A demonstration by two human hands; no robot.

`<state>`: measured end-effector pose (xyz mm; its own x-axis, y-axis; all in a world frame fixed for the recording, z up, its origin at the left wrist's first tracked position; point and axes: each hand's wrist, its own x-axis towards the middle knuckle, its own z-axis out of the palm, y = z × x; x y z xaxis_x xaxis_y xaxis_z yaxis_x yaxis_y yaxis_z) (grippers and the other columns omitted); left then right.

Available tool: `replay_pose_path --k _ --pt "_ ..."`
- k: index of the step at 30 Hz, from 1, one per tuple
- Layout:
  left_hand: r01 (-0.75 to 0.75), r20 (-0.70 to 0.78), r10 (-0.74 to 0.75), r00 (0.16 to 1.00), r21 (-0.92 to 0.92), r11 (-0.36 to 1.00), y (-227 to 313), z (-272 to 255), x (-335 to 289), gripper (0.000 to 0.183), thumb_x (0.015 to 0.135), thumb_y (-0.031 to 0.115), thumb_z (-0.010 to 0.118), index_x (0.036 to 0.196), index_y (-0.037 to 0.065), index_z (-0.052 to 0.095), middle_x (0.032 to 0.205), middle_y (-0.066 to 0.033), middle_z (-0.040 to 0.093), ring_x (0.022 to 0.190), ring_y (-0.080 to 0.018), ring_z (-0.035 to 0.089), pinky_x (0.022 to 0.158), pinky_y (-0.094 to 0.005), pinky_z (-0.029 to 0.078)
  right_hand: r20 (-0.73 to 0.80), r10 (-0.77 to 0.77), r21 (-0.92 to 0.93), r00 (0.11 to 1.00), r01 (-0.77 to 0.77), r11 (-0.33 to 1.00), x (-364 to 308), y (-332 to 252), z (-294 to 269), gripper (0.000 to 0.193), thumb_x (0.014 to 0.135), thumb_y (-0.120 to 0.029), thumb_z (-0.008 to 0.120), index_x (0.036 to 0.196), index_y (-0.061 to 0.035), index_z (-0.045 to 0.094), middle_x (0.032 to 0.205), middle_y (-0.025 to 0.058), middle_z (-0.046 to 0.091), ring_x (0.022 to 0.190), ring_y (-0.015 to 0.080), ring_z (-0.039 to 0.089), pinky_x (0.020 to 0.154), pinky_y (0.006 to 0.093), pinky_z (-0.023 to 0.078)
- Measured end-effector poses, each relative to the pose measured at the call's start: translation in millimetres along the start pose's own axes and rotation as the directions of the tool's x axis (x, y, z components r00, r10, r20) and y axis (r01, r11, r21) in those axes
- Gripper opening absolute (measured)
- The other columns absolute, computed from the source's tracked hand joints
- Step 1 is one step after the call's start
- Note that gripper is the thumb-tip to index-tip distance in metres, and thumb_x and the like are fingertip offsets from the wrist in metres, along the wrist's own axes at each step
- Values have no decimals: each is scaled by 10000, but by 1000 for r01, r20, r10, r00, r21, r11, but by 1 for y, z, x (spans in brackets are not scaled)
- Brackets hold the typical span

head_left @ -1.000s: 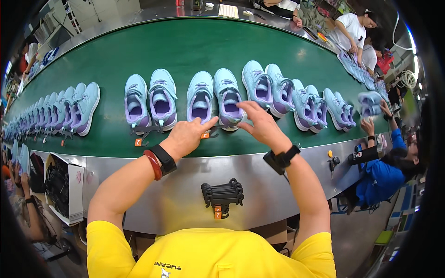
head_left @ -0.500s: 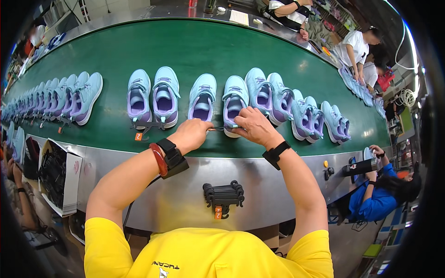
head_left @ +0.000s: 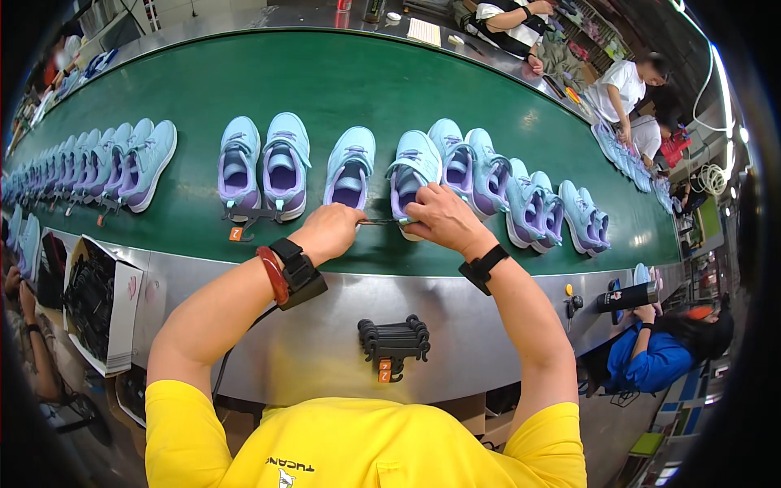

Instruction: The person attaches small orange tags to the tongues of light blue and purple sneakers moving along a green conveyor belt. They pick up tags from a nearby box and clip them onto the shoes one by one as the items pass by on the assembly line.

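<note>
Between my hands stretches a thin dark shoe hanger (head_left: 379,222), held level at the heels of two light-blue shoes with purple linings. My left hand (head_left: 329,233) pinches its left end behind the left shoe (head_left: 351,163). At its other end, my right hand (head_left: 447,218) grips the hanger against the heel of the right shoe (head_left: 415,163), with fingers at the shoe's opening. My fingers hide most of both hanger ends. To the left stands a pair of the same shoes (head_left: 286,154), joined at the heels by a black hanger (head_left: 254,215) with an orange tag.
Shoe rows (head_left: 134,167) line the green belt (head_left: 350,73) at left; more pairs (head_left: 537,203) stand right. Stacked black hangers (head_left: 394,339) lie on the metal ledge (head_left: 309,358) before me. A hanger-filled box (head_left: 122,317), black bottle (head_left: 626,297) and co-worker in blue (head_left: 663,354) flank it.
The right shoe has turned slightly, its heel still by my right hand. Both hands keep their grip on the hanger. The whole view has shifted a little.
</note>
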<state>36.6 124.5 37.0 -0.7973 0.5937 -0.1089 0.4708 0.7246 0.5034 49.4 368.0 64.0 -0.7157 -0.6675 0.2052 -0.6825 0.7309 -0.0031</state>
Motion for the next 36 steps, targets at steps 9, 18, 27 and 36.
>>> replay_pose_path --k 9,18,27,36 --pt "-162 95 177 980 -148 976 -18 3 13 125 840 101 505 815 21 598 730 -180 564 683 -369 546 615 -423 435 -18 -77 -282 997 69 957 4 -5 39 94 706 -254 604 689 -161 604 758 48 579 819 244 544 723 397 416" --pt "-13 60 32 998 -294 956 -30 11 -15 433 702 -140 526 1104 16 575 1410 -209 332 1080 -356 555 849 -351 477 -212 277 301 937 -207 931 7 -21 59 284 638 -165 733 878 -72 613 1063 143 524 933 327 538 788 426 457" --pt "-196 -325 256 910 208 958 1 -30 -34 507 685 -143 467 1151 13 588 1300 -254 450 1145 -406 493 949 -407 413 204 76 631 976 -190 752 -86 -105 -19 576 661 -255 762 1135 -36 522 1062 140 523 1041 302 482 876 399 396" --pt "-232 -157 216 964 -94 968 90 23 57 575 754 -81 538 1312 7 429 1353 -232 412 1189 -400 470 967 -405 422 330 100 527 939 -271 806 -133 -135 11 532 689 -337 732 1102 -39 580 1045 99 528 1057 267 448 883 360 369"
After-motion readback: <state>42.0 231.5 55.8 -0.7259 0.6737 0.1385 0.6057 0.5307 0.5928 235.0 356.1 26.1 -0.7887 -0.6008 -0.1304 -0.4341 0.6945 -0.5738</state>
